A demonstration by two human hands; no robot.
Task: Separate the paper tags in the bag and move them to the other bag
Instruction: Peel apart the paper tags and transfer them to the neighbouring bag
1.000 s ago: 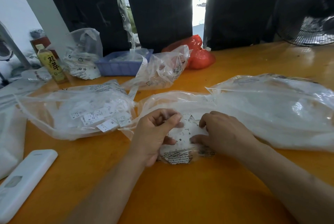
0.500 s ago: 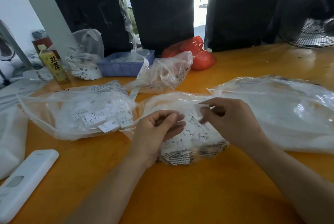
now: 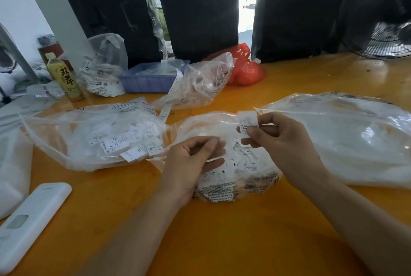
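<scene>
A white paper tag (image 3: 248, 123) is being pinched between the thumb and fingertips of the right hand (image 3: 282, 140), raised just above the middle bag (image 3: 235, 173), at about 1 o'clock from the frame centre. The left hand (image 3: 191, 169) is being rested on the middle bag's left side, its fingers curled with thumb and fingertips drawn together; whether plastic or a tag is being pinched cannot be told. Loose tags (image 3: 240, 164) are lying inside the middle bag, between the two hands. A second bag (image 3: 93, 137) holding printed tags is lying at 9 o'clock, just beside the middle bag. A large clear bag (image 3: 351, 140) is lying at 3 o'clock. All are being borne by an orange table (image 3: 233, 231). A white remote (image 3: 29, 222) is lying at 8 o'clock. At 11 o'clock a bottle (image 3: 64, 77) is standing; a blue tray (image 3: 149, 80) and a red bag (image 3: 246, 68) are sitting toward 12 o'clock.
</scene>
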